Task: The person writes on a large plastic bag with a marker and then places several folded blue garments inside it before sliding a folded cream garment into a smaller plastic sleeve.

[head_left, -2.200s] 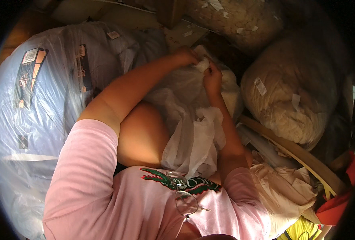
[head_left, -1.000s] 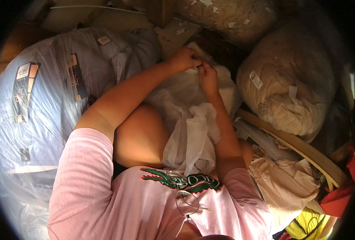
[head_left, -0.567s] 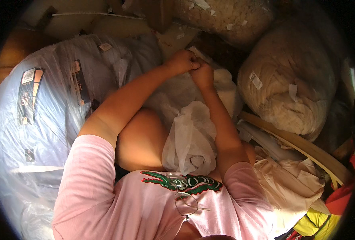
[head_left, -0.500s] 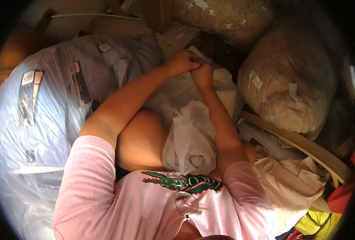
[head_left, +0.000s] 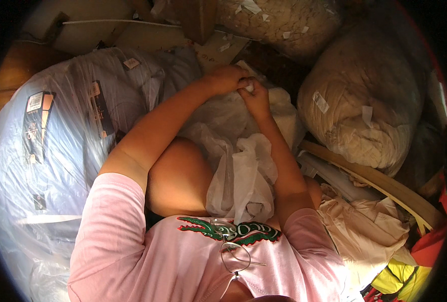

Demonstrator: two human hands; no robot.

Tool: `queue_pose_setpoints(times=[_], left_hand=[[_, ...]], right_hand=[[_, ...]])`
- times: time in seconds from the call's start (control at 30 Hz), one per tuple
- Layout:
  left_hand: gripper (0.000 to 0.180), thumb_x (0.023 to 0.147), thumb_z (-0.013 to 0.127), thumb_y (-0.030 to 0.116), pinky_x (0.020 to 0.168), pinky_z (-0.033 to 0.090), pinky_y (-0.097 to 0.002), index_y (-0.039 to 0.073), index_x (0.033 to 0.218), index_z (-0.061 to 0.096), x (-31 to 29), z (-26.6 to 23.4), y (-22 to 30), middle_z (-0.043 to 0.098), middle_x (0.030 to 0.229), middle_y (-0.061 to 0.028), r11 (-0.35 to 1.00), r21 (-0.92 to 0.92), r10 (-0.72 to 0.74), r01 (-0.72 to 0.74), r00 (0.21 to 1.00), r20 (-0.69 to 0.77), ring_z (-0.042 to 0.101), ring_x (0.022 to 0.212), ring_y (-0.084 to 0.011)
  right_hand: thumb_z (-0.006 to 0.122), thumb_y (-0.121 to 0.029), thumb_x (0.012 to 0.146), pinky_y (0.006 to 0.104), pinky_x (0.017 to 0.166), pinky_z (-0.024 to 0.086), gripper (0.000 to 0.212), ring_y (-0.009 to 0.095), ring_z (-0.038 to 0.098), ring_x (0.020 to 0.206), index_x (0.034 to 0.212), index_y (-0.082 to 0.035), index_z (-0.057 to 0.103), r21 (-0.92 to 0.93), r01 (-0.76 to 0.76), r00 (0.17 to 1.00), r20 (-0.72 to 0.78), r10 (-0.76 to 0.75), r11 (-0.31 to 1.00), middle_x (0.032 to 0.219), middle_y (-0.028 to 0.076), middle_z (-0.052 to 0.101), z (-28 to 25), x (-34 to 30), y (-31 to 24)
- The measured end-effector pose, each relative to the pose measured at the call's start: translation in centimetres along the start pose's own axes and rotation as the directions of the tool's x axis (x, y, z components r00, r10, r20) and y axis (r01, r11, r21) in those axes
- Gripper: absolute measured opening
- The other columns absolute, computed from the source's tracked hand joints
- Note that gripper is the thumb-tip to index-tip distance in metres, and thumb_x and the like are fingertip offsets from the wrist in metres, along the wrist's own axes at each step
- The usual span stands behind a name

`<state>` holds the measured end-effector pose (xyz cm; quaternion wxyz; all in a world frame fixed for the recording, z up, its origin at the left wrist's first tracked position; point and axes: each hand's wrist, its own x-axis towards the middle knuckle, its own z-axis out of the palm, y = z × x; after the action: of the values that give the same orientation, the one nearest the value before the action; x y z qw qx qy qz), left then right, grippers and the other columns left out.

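White plastic film [head_left: 249, 87] is pinched in the right hand [head_left: 256, 95]; whether any is gripped by the left hand [head_left: 228, 78], just beside at left, cannot be told. A translucent plastic bag [head_left: 244, 166] is draped nearer, stretched near to far, closer to the right hand.

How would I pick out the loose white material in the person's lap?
Find the pink shirt filling the lower middle, with its green emblem. Just above that emblem in the picture, below the right hand, lies the loose white material. Unlike the bulging bluish bag at left and beige bag at right, it is limp, crumpled and sheer.
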<state>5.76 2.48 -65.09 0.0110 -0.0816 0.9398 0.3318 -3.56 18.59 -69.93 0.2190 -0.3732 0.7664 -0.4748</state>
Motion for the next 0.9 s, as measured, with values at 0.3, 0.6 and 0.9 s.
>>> queue_pose_setpoints(times=[0.3, 0.6, 0.9], left_hand=[[0.041, 0.097, 0.061, 0.034, 0.085, 0.053, -0.0418, -0.001, 0.116, 0.071, -0.3, 0.5, 1.2, 0.072, 0.102, -0.0225, 0.784, -0.571, -0.26, 0.244, 0.964, 0.054, 0.069, 0.093, -0.0305], [0.04, 0.097, 0.062, 0.033, 0.078, 0.054, -0.0409, -0.005, 0.104, 0.073, 0.6, 3.2, 0.5, 0.075, 0.089, -0.0147, 0.709, -0.691, -0.339, 0.141, 0.927, -0.158, 0.068, 0.081, -0.0267], [0.037, 0.097, 0.063, 0.034, 0.076, 0.055, -0.0411, -0.001, 0.097, 0.074, -1.3, -2.2, 1.5, 0.074, 0.088, -0.0158, 0.65, -0.682, -0.548, 0.335, 0.828, -0.116, 0.071, 0.078, -0.0226]], right_hand=[[0.073, -0.021, 0.09, 0.0482, 0.086, 0.056, 0.046, 0.042, 0.07, 0.103, 0.13, -0.003, 0.06, -0.431, 0.206, 0.971, -0.024, -0.239, 0.878, 0.118, 0.02, 0.071, -0.2, -0.4, -2.2], [0.07, -0.028, 0.094, 0.0419, 0.102, 0.049, 0.059, 0.035, 0.063, 0.122, 0.145, -0.004, 0.052, 0.002, -0.198, 0.975, 0.103, 0.197, 0.98, 0.136, 0.017, 0.064, -0.6, -0.2, -1.7], [0.059, -0.065, 0.093, 0.0408, 0.127, 0.007, 0.099, 0.028, 0.014, 0.159, 0.163, -0.002, 0.027, 0.519, -0.49, 0.842, 0.491, 0.224, 0.7, 0.17, 0.014, 0.025, -15.0, -13.1, -9.8]])
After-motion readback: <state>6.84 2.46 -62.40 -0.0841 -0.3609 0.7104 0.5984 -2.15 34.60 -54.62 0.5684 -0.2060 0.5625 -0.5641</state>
